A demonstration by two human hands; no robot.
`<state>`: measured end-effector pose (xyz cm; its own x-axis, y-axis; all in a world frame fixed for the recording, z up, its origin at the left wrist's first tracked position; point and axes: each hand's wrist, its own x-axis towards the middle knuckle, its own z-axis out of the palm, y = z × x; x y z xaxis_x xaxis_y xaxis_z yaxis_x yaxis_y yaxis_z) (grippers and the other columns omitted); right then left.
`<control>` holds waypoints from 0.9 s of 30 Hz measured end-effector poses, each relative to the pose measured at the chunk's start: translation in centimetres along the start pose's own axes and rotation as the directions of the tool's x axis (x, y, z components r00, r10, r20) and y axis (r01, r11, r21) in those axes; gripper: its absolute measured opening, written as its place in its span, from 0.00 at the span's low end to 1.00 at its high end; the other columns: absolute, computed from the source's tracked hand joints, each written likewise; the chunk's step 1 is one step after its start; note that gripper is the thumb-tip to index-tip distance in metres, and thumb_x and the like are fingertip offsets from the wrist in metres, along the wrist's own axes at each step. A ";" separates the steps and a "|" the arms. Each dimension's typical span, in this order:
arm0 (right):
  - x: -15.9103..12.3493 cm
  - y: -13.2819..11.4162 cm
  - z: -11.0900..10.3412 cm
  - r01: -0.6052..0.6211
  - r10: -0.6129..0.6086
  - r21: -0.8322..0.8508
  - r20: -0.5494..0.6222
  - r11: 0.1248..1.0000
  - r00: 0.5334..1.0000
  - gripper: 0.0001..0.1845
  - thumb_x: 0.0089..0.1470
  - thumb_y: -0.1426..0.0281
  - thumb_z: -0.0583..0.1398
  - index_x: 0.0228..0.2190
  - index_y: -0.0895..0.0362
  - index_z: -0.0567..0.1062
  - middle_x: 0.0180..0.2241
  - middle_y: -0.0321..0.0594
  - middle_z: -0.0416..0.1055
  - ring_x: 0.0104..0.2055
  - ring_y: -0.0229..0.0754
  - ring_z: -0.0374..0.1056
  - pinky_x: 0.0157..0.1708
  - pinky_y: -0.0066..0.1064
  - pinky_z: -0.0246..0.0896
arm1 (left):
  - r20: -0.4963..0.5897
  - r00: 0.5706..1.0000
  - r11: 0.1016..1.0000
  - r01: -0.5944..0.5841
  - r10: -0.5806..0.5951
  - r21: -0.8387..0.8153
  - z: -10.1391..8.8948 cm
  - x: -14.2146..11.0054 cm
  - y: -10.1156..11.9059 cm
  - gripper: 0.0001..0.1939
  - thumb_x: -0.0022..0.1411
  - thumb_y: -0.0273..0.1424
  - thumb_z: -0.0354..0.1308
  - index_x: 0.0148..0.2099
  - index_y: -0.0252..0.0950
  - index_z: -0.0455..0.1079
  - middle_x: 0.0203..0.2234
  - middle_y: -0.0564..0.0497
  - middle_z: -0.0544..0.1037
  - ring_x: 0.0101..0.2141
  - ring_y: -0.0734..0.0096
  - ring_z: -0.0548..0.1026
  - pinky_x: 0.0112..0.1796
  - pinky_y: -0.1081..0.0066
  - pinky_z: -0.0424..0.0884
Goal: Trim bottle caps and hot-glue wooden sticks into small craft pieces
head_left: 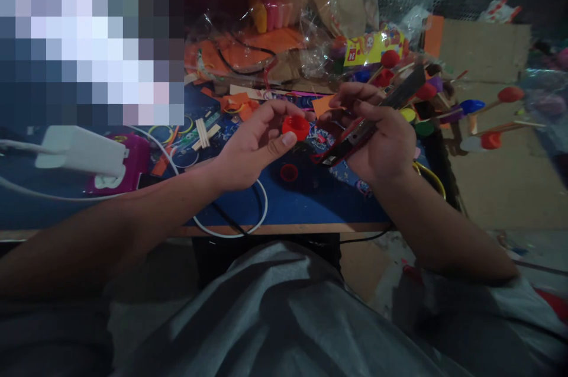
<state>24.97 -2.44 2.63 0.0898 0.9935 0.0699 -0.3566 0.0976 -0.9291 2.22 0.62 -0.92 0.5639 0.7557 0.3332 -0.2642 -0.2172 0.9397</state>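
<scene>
Between the thumb and fingers of my left hand (252, 146) is a small red plastic cup (296, 126), its hollow side facing up toward me. My right hand (379, 134) grips a long, dark, flat tool with red edges (355, 133), slanting down to the left; its exact kind is unclear. The tool's lower end is to the right of the cup and apart from it. A red ring-shaped piece (289, 173) lies on the blue table (306, 205) below the cup.
A white charger (82, 155) sits in a purple socket block (137, 158) at left, with a white cable looping across the table. Wooden sticks (203, 133) lie behind my left hand. Sticks with coloured balls (510, 94) stick out at right. Plastic bags and cardboard (486, 51) fill the back.
</scene>
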 end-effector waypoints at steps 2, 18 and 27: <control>0.0 -0.2 0.0 0.028 -0.029 0.012 0.043 1.000 0.999 0.09 0.54 0.57 0.68 0.38 0.43 0.86 0.42 0.37 0.82 0.46 0.49 0.79 0.55 0.48 0.82 | 0.087 0.996 0.999 0.035 -0.036 0.008 0.0 -0.1 0.4 0.23 0.71 0.46 0.71 0.60 0.41 0.73 0.60 0.42 0.82 0.54 0.64 0.84 0.53 0.67 0.80; -0.5 0.9 0.4 0.000 0.004 -0.017 0.217 1.000 0.976 0.22 0.60 0.39 0.68 0.45 0.39 0.85 0.46 0.38 0.81 0.51 0.48 0.79 0.42 0.39 0.81 | 0.270 0.956 0.984 0.146 -0.114 -0.105 0.4 -0.4 1.7 0.24 0.68 0.42 0.75 0.58 0.40 0.73 0.54 0.41 0.87 0.54 0.60 0.86 0.50 0.66 0.81; -0.3 0.3 0.1 0.044 -0.042 -0.016 0.131 0.999 0.991 0.13 0.63 0.50 0.70 0.38 0.44 0.83 0.40 0.39 0.75 0.42 0.46 0.74 0.46 0.41 0.76 | -0.092 0.994 0.998 -0.062 0.063 0.017 0.0 0.0 -0.1 0.25 0.69 0.48 0.73 0.61 0.42 0.76 0.56 0.46 0.81 0.54 0.63 0.82 0.54 0.65 0.81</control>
<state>24.78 -2.74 2.38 -0.0177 0.9877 0.1553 -0.3373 0.1403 -0.9309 2.25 0.65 -0.97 0.4715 0.7942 0.3833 -0.2855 -0.2738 0.9184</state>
